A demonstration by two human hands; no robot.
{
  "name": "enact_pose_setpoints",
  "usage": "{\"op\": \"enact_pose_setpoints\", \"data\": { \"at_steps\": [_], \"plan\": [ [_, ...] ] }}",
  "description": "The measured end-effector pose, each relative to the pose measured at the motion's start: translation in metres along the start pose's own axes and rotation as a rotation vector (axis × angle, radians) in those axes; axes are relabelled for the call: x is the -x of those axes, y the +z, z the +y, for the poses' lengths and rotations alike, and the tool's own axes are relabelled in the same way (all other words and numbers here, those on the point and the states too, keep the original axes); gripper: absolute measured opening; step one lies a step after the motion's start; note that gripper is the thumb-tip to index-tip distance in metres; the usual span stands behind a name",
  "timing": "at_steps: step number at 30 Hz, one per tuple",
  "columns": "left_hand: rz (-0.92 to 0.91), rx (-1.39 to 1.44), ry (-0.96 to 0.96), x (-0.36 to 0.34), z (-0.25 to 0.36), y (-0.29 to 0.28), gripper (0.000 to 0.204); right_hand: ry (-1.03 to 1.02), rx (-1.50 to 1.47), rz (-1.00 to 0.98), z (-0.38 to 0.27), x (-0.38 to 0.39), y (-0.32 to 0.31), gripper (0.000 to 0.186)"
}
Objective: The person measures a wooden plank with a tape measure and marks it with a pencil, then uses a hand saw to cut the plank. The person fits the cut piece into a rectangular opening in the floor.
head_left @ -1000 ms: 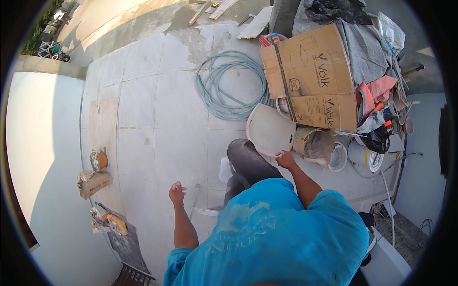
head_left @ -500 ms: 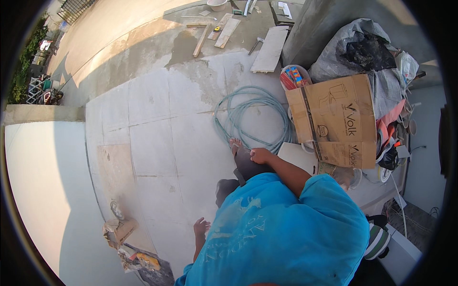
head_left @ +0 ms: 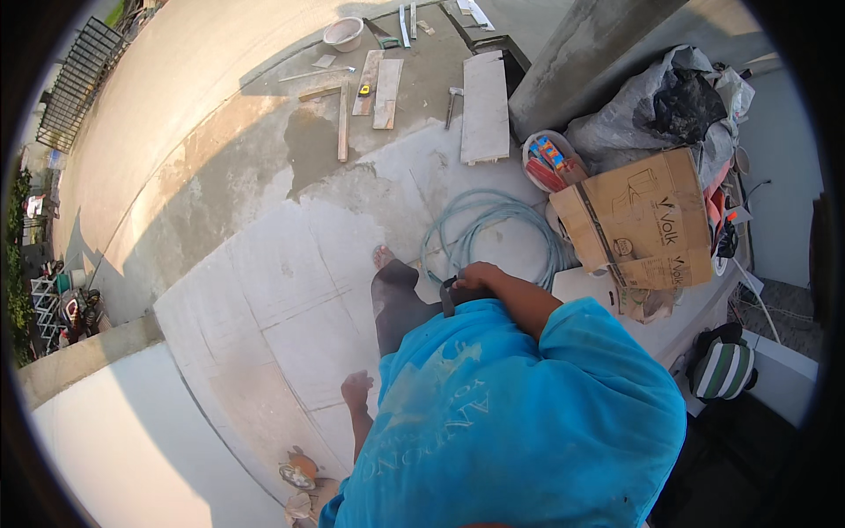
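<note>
Shifted since the earlier frame: bare foot, previously at the coiled, tubular hose, now at its nine o'clock. Right hand is curled; whether it grips the narrow dark strap at its eight o'clock, cannot tell. Left hand, blurred, at the strap's seven-to-eight o'clock: grip undetermined. Flattish cardboard carton: strap's two o'clock.

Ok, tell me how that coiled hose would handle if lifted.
The hose is probably floppy, since it lies in smooth, curved loops. Those loops overlap loosely, so they might spread or tangle. Looking thin, one loop alone would likely feel light.
</note>
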State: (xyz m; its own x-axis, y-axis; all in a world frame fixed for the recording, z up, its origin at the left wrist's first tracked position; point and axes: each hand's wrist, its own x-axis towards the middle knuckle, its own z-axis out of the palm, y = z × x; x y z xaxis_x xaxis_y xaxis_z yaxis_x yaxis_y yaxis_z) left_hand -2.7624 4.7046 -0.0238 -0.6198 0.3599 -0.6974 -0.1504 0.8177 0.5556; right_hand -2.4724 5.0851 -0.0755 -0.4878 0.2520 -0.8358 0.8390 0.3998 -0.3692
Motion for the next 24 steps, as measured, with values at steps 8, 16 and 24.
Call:
{"op": "enact_pose_setpoints", "data": {
  "at_steps": [8,16,24],
  "plan": [
    [0.074,0.080,0.068,-0.229,0.233,-0.129,0.040,0.113,-0.324,0.640,-0.077,0.010,-0.118,0.041],
    [0.013,-0.010,0.232,-0.307,0.403,-0.047,0.037,0.119,-0.306,0.404,-0.084,-0.023,-0.212,0.033],
    [-0.592,-0.591,0.307,-0.350,0.401,0.032,0.033,0.146,-0.418,0.403,0.005,-0.079,-0.352,0.034]
  ]
}}
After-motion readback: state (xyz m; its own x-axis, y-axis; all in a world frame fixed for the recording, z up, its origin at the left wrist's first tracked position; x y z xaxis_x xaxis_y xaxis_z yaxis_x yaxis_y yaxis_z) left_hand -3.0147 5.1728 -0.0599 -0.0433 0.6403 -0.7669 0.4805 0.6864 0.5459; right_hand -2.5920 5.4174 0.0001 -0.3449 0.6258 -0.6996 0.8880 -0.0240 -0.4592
